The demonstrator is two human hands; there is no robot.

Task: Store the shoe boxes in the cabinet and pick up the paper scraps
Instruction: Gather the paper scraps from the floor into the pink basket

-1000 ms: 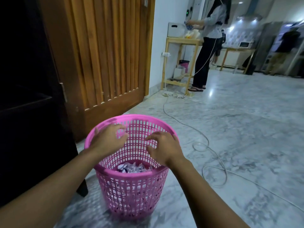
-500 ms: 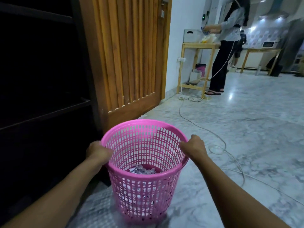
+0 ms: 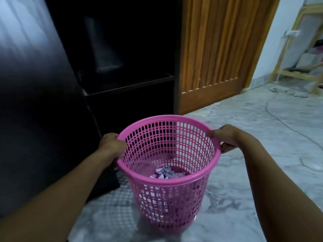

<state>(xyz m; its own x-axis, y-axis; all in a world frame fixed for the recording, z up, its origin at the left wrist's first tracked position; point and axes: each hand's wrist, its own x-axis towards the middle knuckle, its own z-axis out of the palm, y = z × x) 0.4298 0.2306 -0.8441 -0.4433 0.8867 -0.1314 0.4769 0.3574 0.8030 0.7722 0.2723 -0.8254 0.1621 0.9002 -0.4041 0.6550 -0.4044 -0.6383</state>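
Observation:
A pink plastic mesh basket (image 3: pixel 176 201) stands on the marble floor in front of me. Crumpled white paper scraps (image 3: pixel 166 172) lie at its bottom. My left hand (image 3: pixel 111 144) grips the basket's left rim and my right hand (image 3: pixel 225 138) grips its right rim. The dark cabinet (image 3: pixel 122 70) stands just behind and to the left, with open shelves; its inside is too dark to make out any shoe boxes.
A slatted wooden door (image 3: pixel 222 49) stands right of the cabinet. A white cable (image 3: pixel 279 119) runs across the marble floor at the right. A wooden shelf stand (image 3: pixel 300 70) is at the far right by the wall.
My hands went from hovering over the basket's mouth to gripping its rim on both sides. My view has turned left toward the cabinet; the person at the back is out of frame.

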